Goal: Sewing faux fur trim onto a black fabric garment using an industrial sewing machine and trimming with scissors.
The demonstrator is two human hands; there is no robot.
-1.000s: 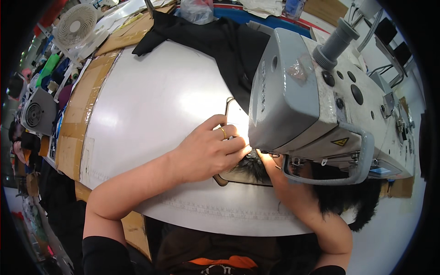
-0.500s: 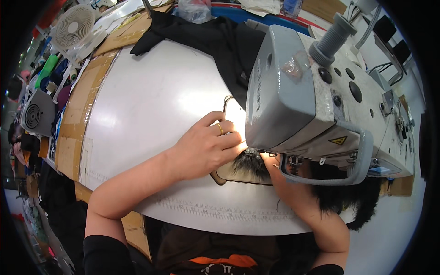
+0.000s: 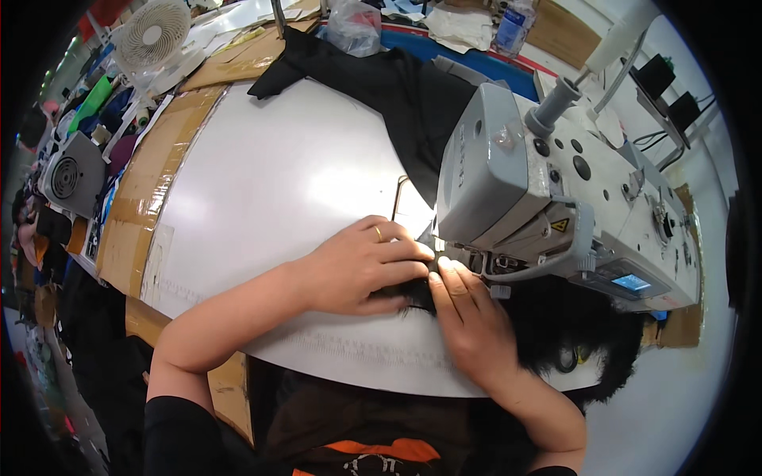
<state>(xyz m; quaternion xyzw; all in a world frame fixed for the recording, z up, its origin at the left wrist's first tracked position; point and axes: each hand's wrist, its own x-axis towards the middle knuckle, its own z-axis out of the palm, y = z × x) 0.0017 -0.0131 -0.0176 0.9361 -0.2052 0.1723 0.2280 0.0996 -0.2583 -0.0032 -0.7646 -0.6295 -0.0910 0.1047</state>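
One left hand [image 3: 367, 268] and one right hand [image 3: 479, 337] nearly meet in my view, fingertips down on black furry material [image 3: 559, 321] beside the sewing machine [image 3: 496, 178]; it spreads rightward across the tabletop [image 3: 254, 182], past the right hand. Whether either hand pinches it, I cannot tell.
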